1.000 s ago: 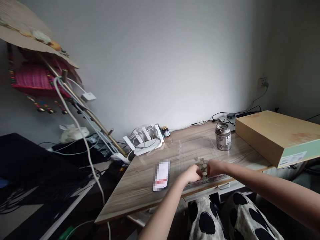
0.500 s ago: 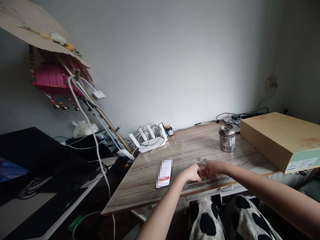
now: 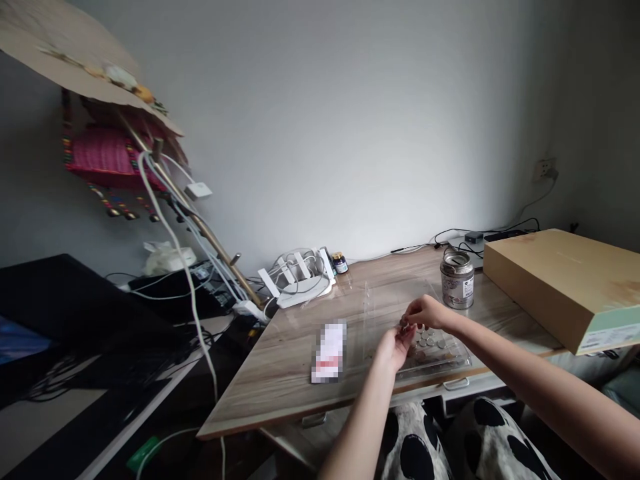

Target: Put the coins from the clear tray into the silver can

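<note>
Several silver coins point(image 3: 431, 341) lie on a clear plastic tray point(image 3: 460, 360) near the front edge of the wooden desk point(image 3: 295, 373). My right hand point(image 3: 425, 312) is raised just above them, its fingertips pinched on a few coins. My left hand point(image 3: 394, 348) is turned palm up and cupped right under those fingertips, touching them. Whether coins lie in its palm is too small to tell. A round metal tin point(image 3: 457, 288) with a slot in its lid stands upright behind the tray, to the right.
A large flat cardboard box point(image 3: 560, 283) fills the desk's right side. A small card point(image 3: 329, 351) lies left of the tray. A white router point(image 3: 300, 277), a small jar point(image 3: 341, 262) and cables sit at the back. Dangling cords point(image 3: 187, 280) and a dark low table stand to the left.
Both hands have lifted off the coin pile. The right hand rose with coins pinched, and the left hand turned palm up beneath it. The uncovered coins now show on the tray.
</note>
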`<state>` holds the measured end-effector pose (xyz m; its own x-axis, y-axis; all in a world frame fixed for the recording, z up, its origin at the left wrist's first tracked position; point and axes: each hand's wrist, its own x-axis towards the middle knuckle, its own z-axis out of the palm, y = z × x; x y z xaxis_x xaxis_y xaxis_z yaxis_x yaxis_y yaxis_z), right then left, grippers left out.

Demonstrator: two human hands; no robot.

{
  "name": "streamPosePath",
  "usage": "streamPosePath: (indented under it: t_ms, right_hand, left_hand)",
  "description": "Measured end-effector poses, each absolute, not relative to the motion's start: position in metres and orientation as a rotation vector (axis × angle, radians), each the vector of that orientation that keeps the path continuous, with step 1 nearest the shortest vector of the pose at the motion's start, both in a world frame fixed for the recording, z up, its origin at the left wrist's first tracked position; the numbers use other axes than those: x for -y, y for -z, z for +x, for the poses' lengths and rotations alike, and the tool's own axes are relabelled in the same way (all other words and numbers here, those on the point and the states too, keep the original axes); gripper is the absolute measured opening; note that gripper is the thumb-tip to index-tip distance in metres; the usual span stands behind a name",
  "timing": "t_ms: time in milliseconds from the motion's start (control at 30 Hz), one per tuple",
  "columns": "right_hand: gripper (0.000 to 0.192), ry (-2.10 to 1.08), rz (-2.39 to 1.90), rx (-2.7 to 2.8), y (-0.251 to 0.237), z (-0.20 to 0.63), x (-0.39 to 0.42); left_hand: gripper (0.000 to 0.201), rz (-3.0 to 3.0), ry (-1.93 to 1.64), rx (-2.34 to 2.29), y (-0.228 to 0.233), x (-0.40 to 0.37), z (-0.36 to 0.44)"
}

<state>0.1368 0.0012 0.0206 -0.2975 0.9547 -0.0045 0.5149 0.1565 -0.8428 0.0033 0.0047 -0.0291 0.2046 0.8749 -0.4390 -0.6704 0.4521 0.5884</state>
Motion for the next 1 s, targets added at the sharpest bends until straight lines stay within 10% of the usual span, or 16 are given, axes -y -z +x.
streamPosePath:
  t_ms: [433,733,1000]
  right_hand:
    - [0.024,0.160,-1.901,1.559,-0.080,0.245,-0.038]
    - [0.022,0.237,-2.186,1.646,-0.083,0.265,-0.053]
    - [0.027,-0.164,-1.319,2.138,-0.039,0.171,0.004]
  left_hand:
    - [0.020,0.451,-1.092,-0.677,0.032,0.006,0.007]
    - [0.015,0.631,-1.114,-0.724,0.029,0.011,0.009]
    - [0.013,0.677,-1.069,-0.693,0.032,0.011,0.009]
